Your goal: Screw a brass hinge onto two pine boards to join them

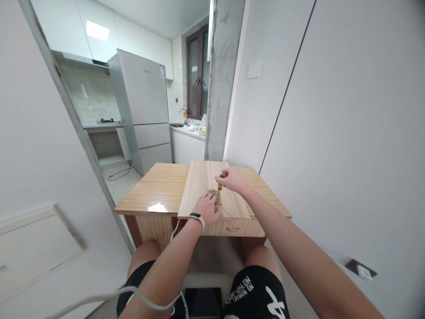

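Note:
A yellow-and-black screwdriver (220, 184) stands nearly upright in my right hand (232, 179), whose fingers are closed round the top of its handle. Its tip points down at a small brass-coloured hinge (219, 200); whether it sits in a screw I cannot tell. My left hand (206, 208) rests over the hinge's left part, fingertips on it and thumb apart to the right. The hinge lies across the seam of two pale wooden boards (195, 186), set side by side. The left fingers partly hide it.
Beneath the boards is a wood-grain table (146, 188) with a drawer handle (232, 229) at the front. A white wall (332, 110) runs close on the right. A pale cable (126, 290) crosses by my left forearm. A fridge (146, 93) stands beyond.

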Available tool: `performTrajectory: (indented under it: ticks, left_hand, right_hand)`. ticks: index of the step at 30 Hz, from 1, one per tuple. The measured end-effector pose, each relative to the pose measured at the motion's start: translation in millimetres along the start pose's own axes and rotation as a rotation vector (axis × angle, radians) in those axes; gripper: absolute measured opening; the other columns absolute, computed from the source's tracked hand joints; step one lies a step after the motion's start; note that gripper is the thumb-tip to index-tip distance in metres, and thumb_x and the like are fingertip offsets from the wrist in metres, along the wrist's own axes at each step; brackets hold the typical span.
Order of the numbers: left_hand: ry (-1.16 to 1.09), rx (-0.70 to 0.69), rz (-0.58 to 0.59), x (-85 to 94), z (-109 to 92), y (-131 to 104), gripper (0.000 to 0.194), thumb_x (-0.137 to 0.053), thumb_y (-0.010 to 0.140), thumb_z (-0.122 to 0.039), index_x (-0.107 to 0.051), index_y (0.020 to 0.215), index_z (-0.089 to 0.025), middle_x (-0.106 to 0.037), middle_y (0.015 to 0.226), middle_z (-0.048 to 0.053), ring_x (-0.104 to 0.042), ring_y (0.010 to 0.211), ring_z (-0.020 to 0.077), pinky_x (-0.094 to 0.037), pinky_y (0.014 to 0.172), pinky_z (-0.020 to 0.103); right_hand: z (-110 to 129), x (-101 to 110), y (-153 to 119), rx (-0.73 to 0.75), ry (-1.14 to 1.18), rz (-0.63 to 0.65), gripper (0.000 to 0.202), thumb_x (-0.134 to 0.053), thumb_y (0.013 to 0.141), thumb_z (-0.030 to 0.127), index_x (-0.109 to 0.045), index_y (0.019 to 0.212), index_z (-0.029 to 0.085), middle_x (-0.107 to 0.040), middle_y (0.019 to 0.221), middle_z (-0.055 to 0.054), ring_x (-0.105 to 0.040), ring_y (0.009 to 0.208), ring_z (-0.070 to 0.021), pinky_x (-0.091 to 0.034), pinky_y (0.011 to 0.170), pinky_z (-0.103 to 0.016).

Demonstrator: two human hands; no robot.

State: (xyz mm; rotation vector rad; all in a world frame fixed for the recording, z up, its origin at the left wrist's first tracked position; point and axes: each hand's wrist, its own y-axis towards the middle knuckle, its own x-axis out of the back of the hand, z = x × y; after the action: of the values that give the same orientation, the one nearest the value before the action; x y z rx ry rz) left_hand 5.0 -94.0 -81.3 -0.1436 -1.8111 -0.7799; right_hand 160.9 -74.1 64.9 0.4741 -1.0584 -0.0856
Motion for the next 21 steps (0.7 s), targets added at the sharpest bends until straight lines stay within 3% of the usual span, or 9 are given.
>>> performTrajectory:
  ticks: [4, 10, 15, 18, 21]
  left_hand:
    - [-0.003, -0.004, 0.001, 0.7, 0, 0, 0.042, -0.055, 0.091, -0.041, -0.060, 0.127, -0.019, -0.061, 0.129, 0.015, -0.052, 0.121, 0.0326, -0.045, 0.101, 0.048]
    - [-0.001, -0.001, -0.001, 0.4, 1, 0, 0.044, -0.056, 0.091, -0.041, -0.060, 0.129, -0.019, -0.062, 0.128, 0.014, -0.052, 0.121, 0.0325, -0.045, 0.101, 0.048]
    - [0.000, -0.003, -0.008, 0.7, 1, -1, 0.044, -0.055, 0.091, -0.041, -0.060, 0.128, -0.019, -0.062, 0.127, 0.014, -0.052, 0.120, 0.0325, -0.045, 0.100, 0.047]
    - [0.000, -0.005, -0.017, 1.2, 2, -1, 0.043, -0.055, 0.090, -0.041, -0.060, 0.127, -0.019, -0.062, 0.126, 0.014, -0.052, 0.119, 0.0323, -0.045, 0.100, 0.047]
    - [0.002, -0.003, -0.017, 1.9, 2, -2, 0.044, -0.055, 0.090, -0.042, -0.060, 0.128, -0.019, -0.062, 0.126, 0.014, -0.052, 0.120, 0.0324, -0.046, 0.099, 0.047]
  right_hand:
    - [-4, -11, 0, -0.068, 0.128, 0.024, 0.042, -0.067, 0.081, 0.045, -0.036, 0.061, 0.024, -0.054, 0.053, 0.004, -0.057, 0.058, -0.0135, -0.033, 0.054, -0.024]
    - [-8, -10, -1, -0.058, 0.233, 0.013, 0.027, -0.070, 0.083, 0.042, -0.049, 0.088, 0.025, -0.061, 0.063, 0.006, -0.063, 0.058, -0.0152, -0.039, 0.057, -0.025]
    - [-6, 5, -2, 0.099, 0.197, 0.195, 0.005, -0.055, 0.094, 0.025, -0.057, 0.098, 0.024, -0.067, 0.074, 0.003, -0.066, 0.068, -0.0145, -0.045, 0.068, -0.025]
    - [-5, 14, 1, 0.095, 0.186, 0.324, 0.016, -0.046, 0.097, 0.017, -0.060, 0.103, 0.022, -0.069, 0.081, 0.000, -0.068, 0.073, -0.0136, -0.046, 0.069, -0.024]
    - [-3, 21, 4, 0.092, 0.104, 0.361, 0.019, -0.047, 0.097, 0.015, -0.062, 0.107, 0.020, -0.071, 0.084, -0.001, -0.067, 0.072, -0.0139, -0.044, 0.066, -0.024]
